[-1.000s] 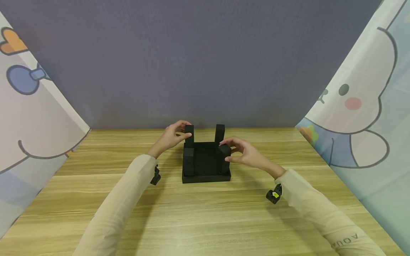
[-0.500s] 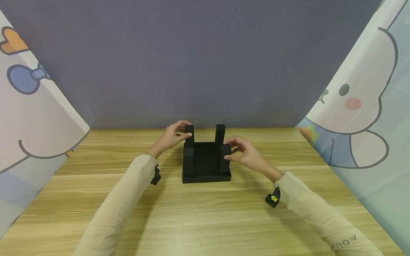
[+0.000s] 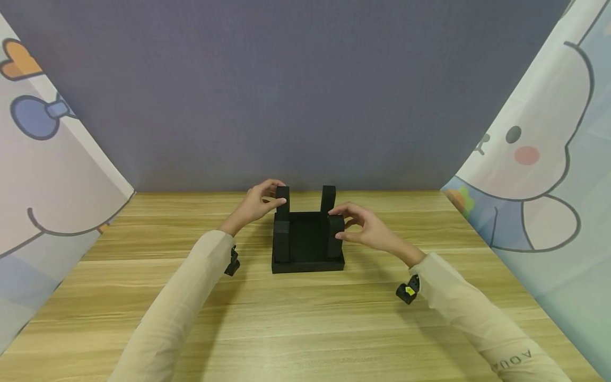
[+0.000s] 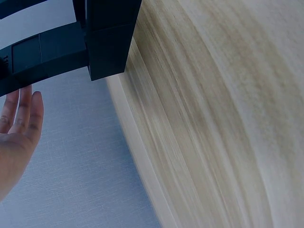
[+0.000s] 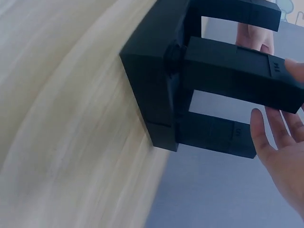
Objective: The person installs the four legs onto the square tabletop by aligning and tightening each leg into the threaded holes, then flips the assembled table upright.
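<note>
A black square base (image 3: 307,266) with several upright black legs stands on the table, like an upturned small stool. My left hand (image 3: 260,201) holds the far left leg (image 3: 282,202) near its top, thumb on the near face and fingers behind. In the left wrist view, the fingers of my left hand (image 4: 19,128) show behind that leg. My right hand (image 3: 363,228) pinches the top of the near right leg (image 3: 336,239). In the right wrist view, this leg (image 5: 232,69) meets the base (image 5: 147,90) at a dark joint. The near left leg (image 3: 281,243) and far right leg (image 3: 328,200) stand untouched.
The wooden table (image 3: 305,318) runs up to a grey panel (image 3: 296,106) just behind the base. Cartoon-printed sheets (image 3: 525,159) flank both sides. A small black wrist device (image 3: 408,290) sits at the right sleeve.
The near right leg has turned in my right hand, from an angled stance to square with the base. My right wrist dipped, then rose back. My left hand has stayed put.
</note>
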Action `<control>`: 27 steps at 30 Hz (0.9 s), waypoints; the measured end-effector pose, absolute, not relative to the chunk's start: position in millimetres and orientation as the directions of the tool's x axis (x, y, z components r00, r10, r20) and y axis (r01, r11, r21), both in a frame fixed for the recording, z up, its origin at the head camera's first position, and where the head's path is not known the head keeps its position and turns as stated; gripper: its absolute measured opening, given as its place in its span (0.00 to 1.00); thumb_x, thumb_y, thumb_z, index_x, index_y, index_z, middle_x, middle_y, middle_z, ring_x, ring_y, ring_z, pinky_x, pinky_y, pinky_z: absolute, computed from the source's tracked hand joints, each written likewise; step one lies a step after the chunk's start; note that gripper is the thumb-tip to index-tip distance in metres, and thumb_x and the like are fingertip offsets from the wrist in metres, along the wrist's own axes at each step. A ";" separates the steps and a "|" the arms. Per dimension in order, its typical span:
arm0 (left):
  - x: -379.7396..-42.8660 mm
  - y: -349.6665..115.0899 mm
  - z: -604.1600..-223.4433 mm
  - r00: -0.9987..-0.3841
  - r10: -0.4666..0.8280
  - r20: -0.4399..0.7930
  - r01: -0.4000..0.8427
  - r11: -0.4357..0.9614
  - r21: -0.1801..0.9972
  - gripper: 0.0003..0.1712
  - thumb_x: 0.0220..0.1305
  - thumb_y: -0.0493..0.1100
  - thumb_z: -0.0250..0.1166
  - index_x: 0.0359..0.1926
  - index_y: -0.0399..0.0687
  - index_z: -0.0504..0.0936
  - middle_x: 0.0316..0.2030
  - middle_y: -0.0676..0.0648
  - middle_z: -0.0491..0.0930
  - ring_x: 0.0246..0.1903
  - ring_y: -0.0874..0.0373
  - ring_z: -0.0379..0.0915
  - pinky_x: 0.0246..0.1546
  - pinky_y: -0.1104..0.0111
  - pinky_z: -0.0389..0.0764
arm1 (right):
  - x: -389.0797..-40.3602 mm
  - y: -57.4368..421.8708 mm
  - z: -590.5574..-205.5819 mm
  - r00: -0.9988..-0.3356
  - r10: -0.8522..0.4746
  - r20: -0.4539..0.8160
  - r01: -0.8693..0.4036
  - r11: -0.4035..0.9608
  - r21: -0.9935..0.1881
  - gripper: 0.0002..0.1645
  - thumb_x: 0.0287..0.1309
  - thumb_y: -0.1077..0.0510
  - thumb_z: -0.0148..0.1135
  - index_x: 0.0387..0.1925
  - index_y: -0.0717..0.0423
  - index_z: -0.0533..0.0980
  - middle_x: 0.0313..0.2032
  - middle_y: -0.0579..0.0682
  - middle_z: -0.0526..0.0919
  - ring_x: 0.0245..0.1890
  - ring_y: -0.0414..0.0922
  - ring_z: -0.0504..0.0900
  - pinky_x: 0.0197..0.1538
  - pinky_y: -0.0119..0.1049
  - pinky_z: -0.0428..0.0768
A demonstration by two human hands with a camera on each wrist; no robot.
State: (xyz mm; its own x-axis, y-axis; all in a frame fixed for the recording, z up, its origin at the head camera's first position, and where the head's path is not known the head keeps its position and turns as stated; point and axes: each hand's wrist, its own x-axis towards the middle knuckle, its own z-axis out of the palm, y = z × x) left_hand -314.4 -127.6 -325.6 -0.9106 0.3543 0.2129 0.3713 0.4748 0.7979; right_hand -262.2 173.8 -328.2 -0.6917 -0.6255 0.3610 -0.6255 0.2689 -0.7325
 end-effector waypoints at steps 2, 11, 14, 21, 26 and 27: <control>-307.1 -125.5 -318.2 -0.911 0.356 0.209 0.369 0.478 0.797 0.22 0.61 0.39 0.61 0.56 0.41 0.69 0.51 0.36 0.72 0.51 0.42 0.71 0.50 0.51 0.74 | -263.8 174.6 -326.7 -0.674 -0.643 0.362 -0.640 0.265 -0.721 0.27 0.50 0.64 0.66 0.53 0.59 0.70 0.53 0.57 0.74 0.47 0.45 0.74 0.47 0.45 0.77; -318.5 -129.8 -331.6 -0.909 0.349 0.229 0.385 0.485 0.785 0.21 0.60 0.44 0.62 0.54 0.49 0.70 0.51 0.41 0.74 0.50 0.47 0.73 0.49 0.54 0.75 | -263.0 175.0 -329.0 -0.715 -0.604 0.354 -0.619 0.311 -0.721 0.26 0.49 0.63 0.67 0.52 0.58 0.72 0.51 0.55 0.75 0.43 0.44 0.75 0.46 0.45 0.77; -327.0 -132.3 -339.8 -0.909 0.345 0.236 0.388 0.487 0.782 0.21 0.60 0.46 0.62 0.54 0.53 0.71 0.50 0.43 0.74 0.50 0.48 0.73 0.49 0.55 0.76 | -262.6 175.1 -332.5 -0.729 -0.580 0.362 -0.611 0.313 -0.727 0.25 0.49 0.62 0.67 0.51 0.56 0.72 0.51 0.54 0.75 0.46 0.44 0.73 0.46 0.45 0.77; -328.2 -133.3 -340.2 -0.908 0.348 0.233 0.388 0.488 0.782 0.21 0.60 0.46 0.62 0.54 0.53 0.70 0.50 0.43 0.73 0.50 0.49 0.73 0.49 0.55 0.75 | -264.6 174.8 -333.5 -0.708 -0.596 0.378 -0.626 0.283 -0.726 0.26 0.49 0.63 0.67 0.52 0.59 0.71 0.52 0.57 0.74 0.49 0.42 0.72 0.45 0.45 0.78; -328.1 -134.0 -340.1 -0.908 0.349 0.232 0.386 0.485 0.784 0.21 0.60 0.46 0.62 0.54 0.53 0.70 0.50 0.43 0.73 0.50 0.49 0.73 0.49 0.55 0.76 | -267.8 175.1 -328.5 -0.666 -0.660 0.347 -0.636 0.259 -0.727 0.29 0.50 0.64 0.66 0.56 0.60 0.69 0.54 0.56 0.73 0.52 0.45 0.71 0.47 0.46 0.77; -328.0 -134.1 -340.0 -0.908 0.349 0.231 0.386 0.485 0.784 0.21 0.60 0.46 0.62 0.54 0.53 0.70 0.50 0.43 0.73 0.50 0.49 0.73 0.49 0.55 0.76 | -268.2 175.3 -327.3 -0.661 -0.671 0.336 -0.634 0.260 -0.728 0.29 0.51 0.63 0.65 0.56 0.59 0.69 0.54 0.54 0.73 0.54 0.46 0.70 0.48 0.45 0.77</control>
